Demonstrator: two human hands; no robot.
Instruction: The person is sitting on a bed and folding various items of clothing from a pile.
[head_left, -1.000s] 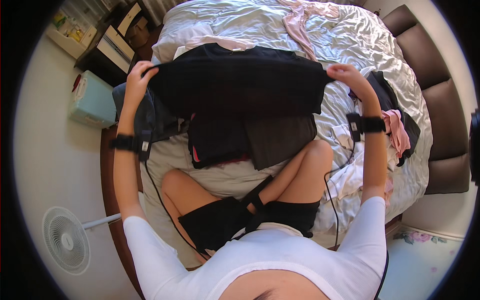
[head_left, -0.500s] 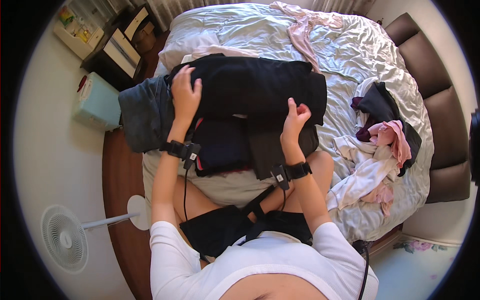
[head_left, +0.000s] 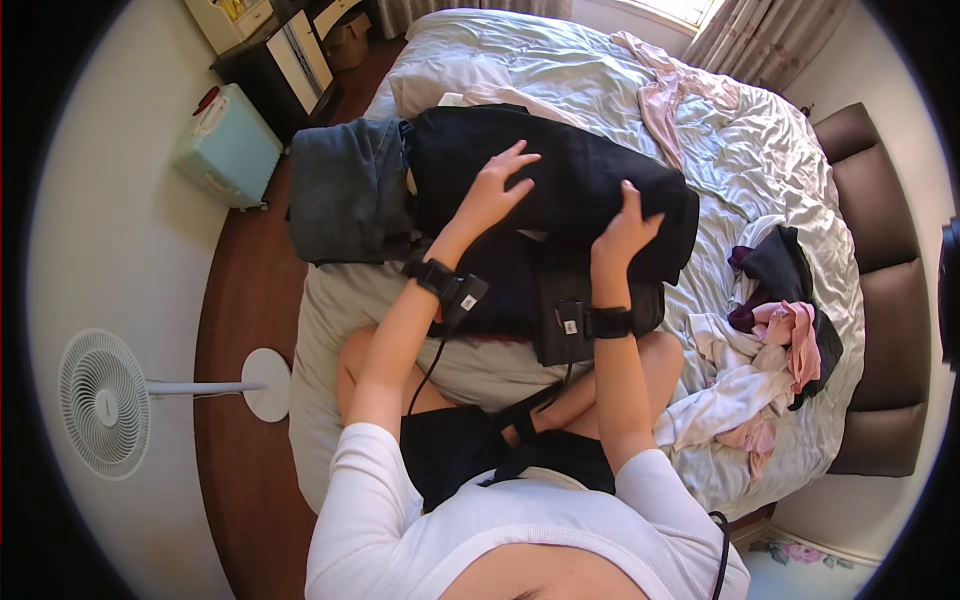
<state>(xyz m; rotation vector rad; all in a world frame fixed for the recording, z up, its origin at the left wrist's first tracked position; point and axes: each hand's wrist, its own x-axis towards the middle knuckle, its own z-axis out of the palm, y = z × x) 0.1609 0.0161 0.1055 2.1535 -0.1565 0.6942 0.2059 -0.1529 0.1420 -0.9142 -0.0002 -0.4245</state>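
Two bare hands are now over the black garment (head_left: 580,185), which lies as a broad folded band across the bed (head_left: 335,320), in front of the crossed legs. A second ago each hand pinches one end of it, arms wide and the cloth stretched out between them; now neither pinches anything. The left hand (head_left: 492,190) has come in from the garment's left end, where it is half a second ago, and is over its middle with fingers spread. The right hand (head_left: 627,232) is near the garment's right part, thumb apart and fingers loosely bent; whether either hand touches the cloth I cannot tell. The blue-grey jeans (head_left: 345,190) lie just left of the garment, and the dark grey folded piece (head_left: 650,312) sits partly under its near edge. The white cloth (head_left: 725,385) stays heaped to the right, well apart
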